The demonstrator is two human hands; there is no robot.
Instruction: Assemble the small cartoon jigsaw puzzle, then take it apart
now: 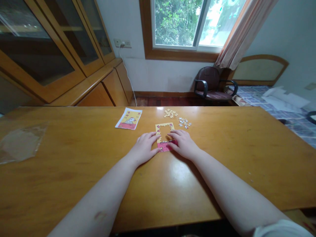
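Note:
A partly assembled jigsaw puzzle [164, 146] lies flat on the wooden table, its yellow and pink border joined around a bare gap in the middle. My left hand [146, 147] rests at the puzzle's left edge, fingers spread, thumb near the lower left corner. On the right side, my right hand [184, 143] has its fingers apart over the border and the pink lower strip, partly hiding them. No piece shows in either hand. Beyond the puzzle are a pile of yellow pieces [170, 113] and a pile of white and grey pieces [184, 123].
A printed picture card [128, 118] with a white animal on yellow and pink lies at the back left of the table [81, 184]. A clear plastic bag [21, 143] is at the far left. Past the table stand a cabinet [98, 93], an office chair [209, 80] and a bed [261, 95].

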